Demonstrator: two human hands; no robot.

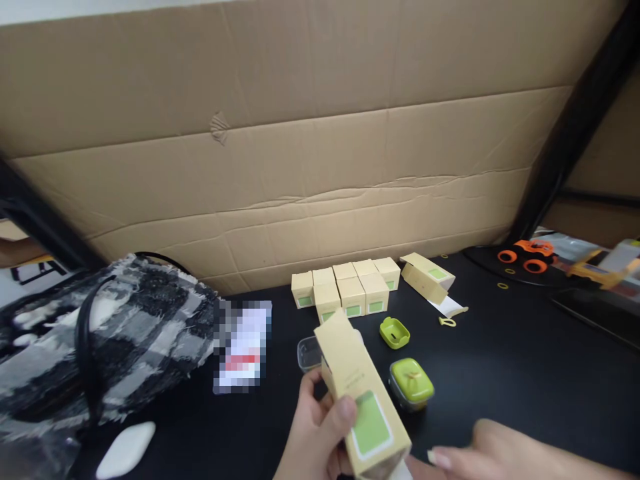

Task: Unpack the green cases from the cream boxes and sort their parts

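My left hand [320,427] grips a long cream carton [353,370] with a green window-like square on its side, thumb on the front face. The carton is tilted, its lower end towards me. A bit of white [403,471] shows at that lower end. Close beside it is my right hand [480,453], blurred and cut off by the frame's bottom, with thumb and a finger apart and nothing seen between them. Just right of the carton sits a clear container with a green lid [412,380]. A clear tub [309,353] is partly hidden behind the carton.
Several small cream boxes [351,293] stand in rows at the back. An opened carton [427,273] lies right of them. Nearby are a green lid [395,333] and a yellow-green ring piece [448,322]. A plaid bag [165,333], a white object [127,449] and an orange toy car [530,255] flank the table.
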